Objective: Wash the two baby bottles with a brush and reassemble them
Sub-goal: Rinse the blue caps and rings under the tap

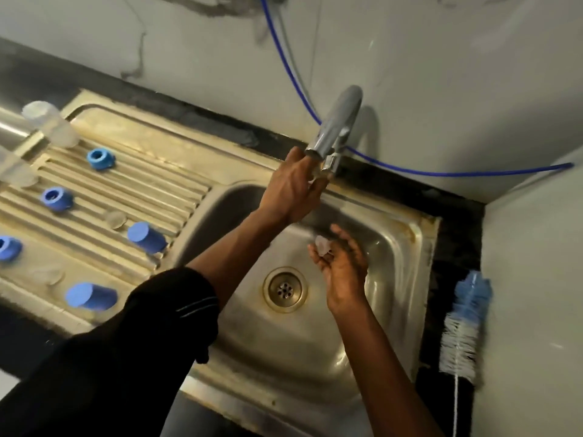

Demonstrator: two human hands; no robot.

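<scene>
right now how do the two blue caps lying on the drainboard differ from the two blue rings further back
The blue caps are taller, closed at the end that shows, and lie tipped on their sides near the front of the drainboard. The blue rings are shorter, sit flat with an open hole facing up, and rest further back on the ridges. All share the same blue plastic look, and neither hand touches any of them.

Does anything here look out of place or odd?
Nothing is spilled or broken. Two blue caps lie on their sides on the drainboard, and the brush lies on the counter, unused.
</scene>
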